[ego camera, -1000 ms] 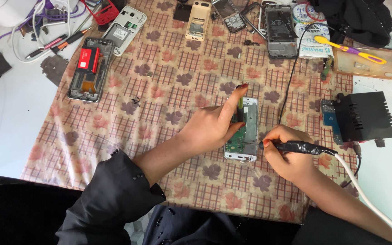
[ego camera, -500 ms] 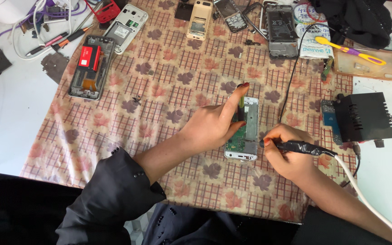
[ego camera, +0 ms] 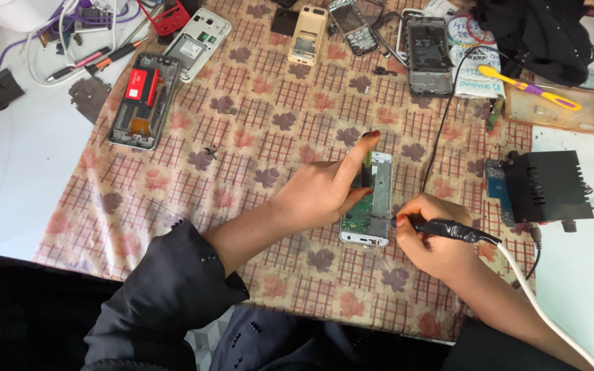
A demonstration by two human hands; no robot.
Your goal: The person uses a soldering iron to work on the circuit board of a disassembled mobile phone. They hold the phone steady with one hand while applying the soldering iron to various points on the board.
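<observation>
Left hand (ego camera: pixel 321 192) pins opened phone (ego camera: pixel 368 203) flat on worktop (ego camera: pixel 242 137) | right hand (ego camera: pixel 434 237) grips soldering iron (ego camera: pixel 448 229) | brace wrist, touch tip lightly.

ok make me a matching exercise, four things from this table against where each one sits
Things:
1. yellow and purple toothbrush
2. black ribbed box-shaped unit
3. open phone with red battery
4. black soldering iron handle

Places:
a. in the right hand
b. far left on the patterned cloth
c. right edge, on white table
d. on clear orange tray

Pairs: 1-d, 2-c, 3-b, 4-a
</observation>
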